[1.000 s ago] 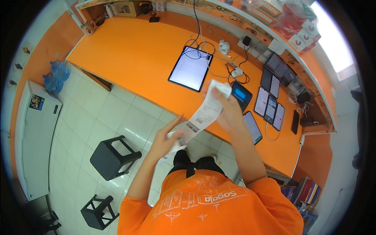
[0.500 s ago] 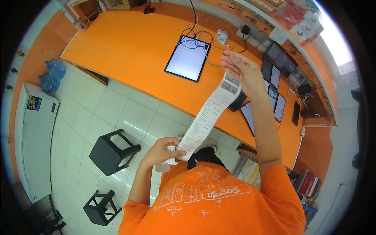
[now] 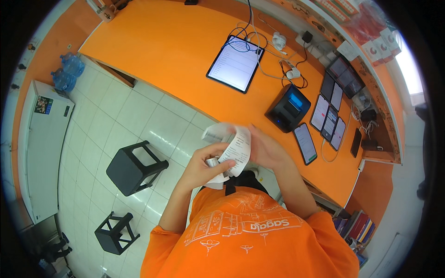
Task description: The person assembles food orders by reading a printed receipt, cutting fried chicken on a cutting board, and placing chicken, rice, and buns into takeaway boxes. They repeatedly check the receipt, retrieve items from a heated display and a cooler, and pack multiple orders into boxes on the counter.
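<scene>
Left hand (image 3: 202,166): grasping the lower end of a long paper receipt (image 3: 235,149), fingers curling round it.
Right hand (image 3: 266,150): pressing against the receipt's right side — whether it is pinching the paper I cannot tell.
Receipt: looping over in front of the chest, above the floor, near the counter's edge.
Counter (image 3: 167,51): orange, running far and right — carrying a lit tablet (image 3: 235,63), a black printer (image 3: 288,107) and a row of phones (image 3: 329,118).
Floor (image 3: 116,120): pale tiles, two black stools (image 3: 133,166) standing at left.

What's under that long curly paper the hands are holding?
Under the paper strip you can see the left hand pinching it, with white floor tiles below. The right hand sits behind it, its fingers partly covered.
</scene>
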Action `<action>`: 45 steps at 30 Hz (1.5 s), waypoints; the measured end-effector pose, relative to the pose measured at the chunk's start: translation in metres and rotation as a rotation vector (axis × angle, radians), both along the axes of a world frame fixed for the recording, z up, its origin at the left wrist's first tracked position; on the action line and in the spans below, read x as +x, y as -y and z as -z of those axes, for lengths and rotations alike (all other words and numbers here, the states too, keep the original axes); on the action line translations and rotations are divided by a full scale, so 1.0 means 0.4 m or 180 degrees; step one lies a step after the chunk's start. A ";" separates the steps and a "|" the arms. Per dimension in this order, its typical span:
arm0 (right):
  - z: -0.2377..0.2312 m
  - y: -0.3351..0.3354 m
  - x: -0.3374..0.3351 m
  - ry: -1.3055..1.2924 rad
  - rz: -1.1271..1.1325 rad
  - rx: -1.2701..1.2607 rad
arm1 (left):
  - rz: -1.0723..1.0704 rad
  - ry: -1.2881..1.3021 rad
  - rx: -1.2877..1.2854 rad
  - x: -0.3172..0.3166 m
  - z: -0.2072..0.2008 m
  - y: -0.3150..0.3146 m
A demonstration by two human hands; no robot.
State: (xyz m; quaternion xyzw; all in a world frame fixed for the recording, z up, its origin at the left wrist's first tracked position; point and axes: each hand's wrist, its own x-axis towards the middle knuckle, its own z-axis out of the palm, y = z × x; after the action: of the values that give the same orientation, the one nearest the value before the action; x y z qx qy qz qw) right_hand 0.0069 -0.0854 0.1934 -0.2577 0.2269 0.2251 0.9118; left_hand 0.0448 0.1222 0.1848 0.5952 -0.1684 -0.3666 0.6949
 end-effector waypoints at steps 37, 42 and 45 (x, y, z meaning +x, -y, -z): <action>-0.106 0.193 0.193 0.1178 0.0804 -0.2285 | 0.0185 -0.0468 0.0838 -0.016 0.035 0.001; -0.109 0.202 0.194 0.1103 0.0795 -0.2216 | 0.0175 -0.0487 0.0782 -0.015 0.043 0.008; -0.111 0.219 0.197 0.1096 0.0747 -0.2027 | 0.0216 -0.0473 0.0797 -0.015 0.048 0.010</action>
State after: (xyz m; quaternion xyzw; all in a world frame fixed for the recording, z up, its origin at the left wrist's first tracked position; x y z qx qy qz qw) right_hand 0.0858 -0.1730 0.2377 -0.5345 0.1569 -0.0093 0.8305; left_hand 0.0388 0.1184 0.1654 0.6425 -0.0895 -0.4511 0.6129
